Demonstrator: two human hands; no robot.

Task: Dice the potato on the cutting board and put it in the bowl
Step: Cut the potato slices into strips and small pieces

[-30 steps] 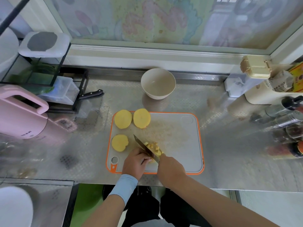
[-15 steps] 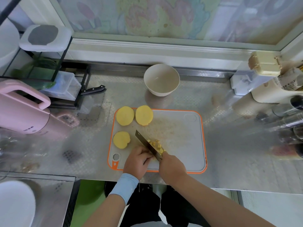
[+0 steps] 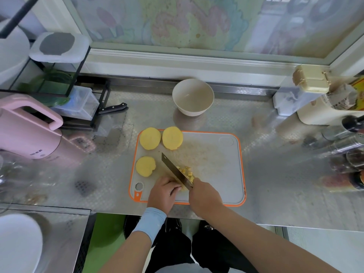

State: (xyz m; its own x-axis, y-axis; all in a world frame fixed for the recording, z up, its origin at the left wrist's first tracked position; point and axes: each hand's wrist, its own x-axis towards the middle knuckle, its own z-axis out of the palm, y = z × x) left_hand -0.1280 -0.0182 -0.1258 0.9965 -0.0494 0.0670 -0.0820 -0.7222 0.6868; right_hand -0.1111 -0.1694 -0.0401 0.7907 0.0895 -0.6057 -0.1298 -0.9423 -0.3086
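Right hand [image 3: 204, 198] grips knife [image 3: 176, 171] over potato cubes [image 3: 186, 171].

Patterned steel counter [image 3: 275, 174] ran under a frosted window [image 3: 187, 22] with faded painted shapes, white sill [image 3: 187, 64] below, daylight soft, green floor [image 3: 104, 239] beneath.

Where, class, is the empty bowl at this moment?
In the head view the bowl stands on the steel counter beyond the far edge of the cutting board, near the back wall, apart from the potato slices.
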